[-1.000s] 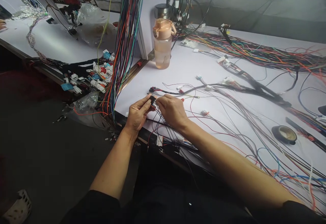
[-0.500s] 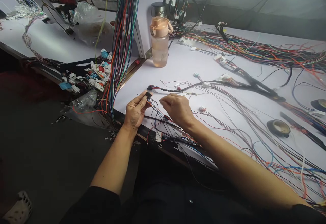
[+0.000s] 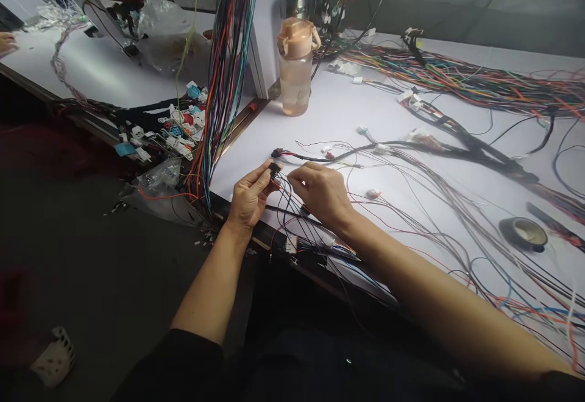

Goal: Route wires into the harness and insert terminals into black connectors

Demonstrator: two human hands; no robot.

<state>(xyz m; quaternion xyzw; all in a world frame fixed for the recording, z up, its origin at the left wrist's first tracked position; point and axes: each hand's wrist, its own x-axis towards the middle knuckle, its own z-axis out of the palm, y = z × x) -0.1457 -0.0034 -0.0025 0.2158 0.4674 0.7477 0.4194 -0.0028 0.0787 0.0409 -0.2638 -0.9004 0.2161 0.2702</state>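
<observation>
My left hand (image 3: 249, 198) pinches a small black connector (image 3: 274, 170) between thumb and forefinger at the near left edge of the white table (image 3: 338, 109). Several thin black and red wires run from the connector down toward me. My right hand (image 3: 322, 193) is just right of the connector, its fingers curled around one of those thin wires (image 3: 292, 179), fingertips a short gap from the plug. A black-taped harness branch (image 3: 320, 158) with small white and red plugs lies just beyond both hands.
A peach-lidded water bottle (image 3: 296, 67) stands at the back. A thick bundle of coloured wires (image 3: 226, 73) hangs on the left beside loose connectors (image 3: 176, 128). A tape roll (image 3: 523, 232) lies at the right. Long coloured harnesses (image 3: 479, 85) cover the far table.
My right hand drew away from the connector half a second ago and has come back close to it. My left hand kept its grip. The view shifted slightly.
</observation>
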